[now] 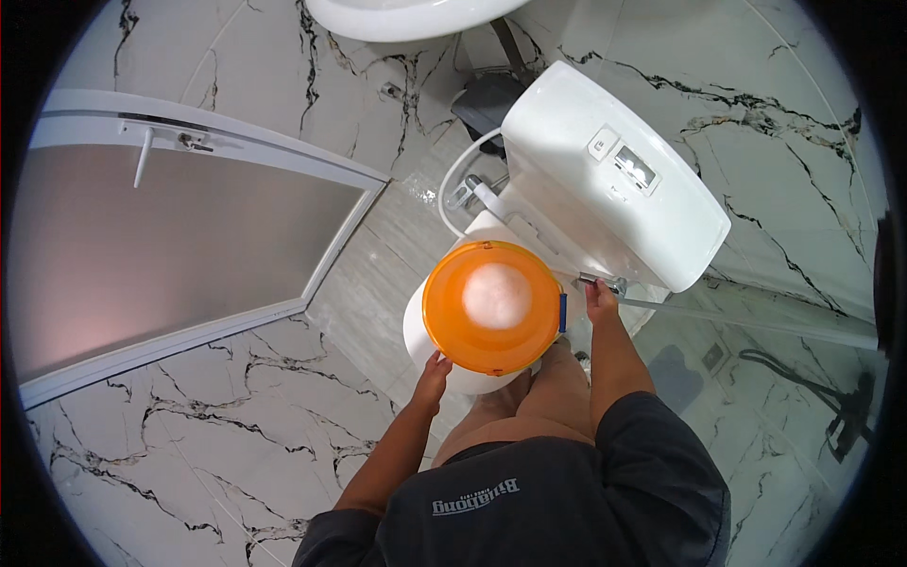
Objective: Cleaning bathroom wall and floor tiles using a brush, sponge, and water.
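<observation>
An orange bucket (444,312) with white foam (497,296) inside is over the white toilet (414,331). My left hand (436,373) has its fingers at the bucket's near-left rim and seems to hold it there. A blue piece (563,313), perhaps the handle's grip, shows on the right side of the bucket. To the right of the bucket, my right hand (601,299) is closed at a chrome fitting (605,283). The fitting sits by the end of a long pale rail; its exact kind is hard to make out.
The white toilet tank (614,170) stands behind, with a white hose (444,194) looping beside it. A dark bin (487,109) is beyond. On the left is a white-framed door (189,227). A washbasin (416,19) juts in at top; a black squeegee-like tool (846,416) is far right.
</observation>
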`<move>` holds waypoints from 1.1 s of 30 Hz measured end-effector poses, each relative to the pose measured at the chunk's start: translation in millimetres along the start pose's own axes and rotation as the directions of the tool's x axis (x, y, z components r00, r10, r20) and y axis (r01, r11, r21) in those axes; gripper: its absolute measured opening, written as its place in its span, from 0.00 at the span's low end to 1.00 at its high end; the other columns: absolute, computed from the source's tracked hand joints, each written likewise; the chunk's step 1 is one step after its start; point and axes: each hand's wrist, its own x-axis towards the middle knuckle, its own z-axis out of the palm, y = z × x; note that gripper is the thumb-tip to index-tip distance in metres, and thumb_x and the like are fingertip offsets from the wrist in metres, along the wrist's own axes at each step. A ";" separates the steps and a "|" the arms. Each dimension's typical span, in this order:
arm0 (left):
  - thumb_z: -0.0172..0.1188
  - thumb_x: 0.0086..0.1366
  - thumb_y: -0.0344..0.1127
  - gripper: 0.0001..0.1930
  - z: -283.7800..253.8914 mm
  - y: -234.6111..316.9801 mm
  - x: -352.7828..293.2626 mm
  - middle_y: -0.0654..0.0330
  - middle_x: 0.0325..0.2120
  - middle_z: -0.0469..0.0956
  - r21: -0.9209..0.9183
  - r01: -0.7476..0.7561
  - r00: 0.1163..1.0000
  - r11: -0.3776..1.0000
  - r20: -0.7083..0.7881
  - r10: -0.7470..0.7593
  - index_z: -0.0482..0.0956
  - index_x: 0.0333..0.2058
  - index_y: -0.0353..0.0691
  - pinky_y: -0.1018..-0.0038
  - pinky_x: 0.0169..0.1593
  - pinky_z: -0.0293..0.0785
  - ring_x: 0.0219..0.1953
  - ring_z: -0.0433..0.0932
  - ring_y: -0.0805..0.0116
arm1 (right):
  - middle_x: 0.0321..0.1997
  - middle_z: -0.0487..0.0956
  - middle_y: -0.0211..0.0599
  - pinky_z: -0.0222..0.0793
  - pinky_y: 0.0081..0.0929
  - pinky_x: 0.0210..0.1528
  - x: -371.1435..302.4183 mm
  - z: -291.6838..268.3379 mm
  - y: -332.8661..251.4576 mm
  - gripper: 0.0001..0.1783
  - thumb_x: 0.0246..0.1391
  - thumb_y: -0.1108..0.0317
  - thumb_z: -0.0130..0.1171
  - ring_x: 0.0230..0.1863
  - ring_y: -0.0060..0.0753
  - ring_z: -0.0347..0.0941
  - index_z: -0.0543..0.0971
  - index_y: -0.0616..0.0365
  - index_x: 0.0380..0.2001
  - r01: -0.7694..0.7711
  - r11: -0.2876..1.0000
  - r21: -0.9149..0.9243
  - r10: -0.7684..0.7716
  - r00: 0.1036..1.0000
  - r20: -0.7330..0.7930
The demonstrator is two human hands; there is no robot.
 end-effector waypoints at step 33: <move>0.46 0.60 0.21 0.21 -220.3 4.0 -72.7 0.60 0.46 0.72 -0.539 -0.551 0.827 0.637 -0.458 0.328 0.65 0.53 0.43 0.65 0.50 0.74 0.47 0.73 0.66 | 0.69 0.51 0.39 0.57 0.52 0.61 -154.8 57.5 203.0 0.27 0.51 0.71 0.49 0.68 0.55 0.47 0.71 0.32 0.54 0.806 -0.577 -0.134 0.381 0.411 0.828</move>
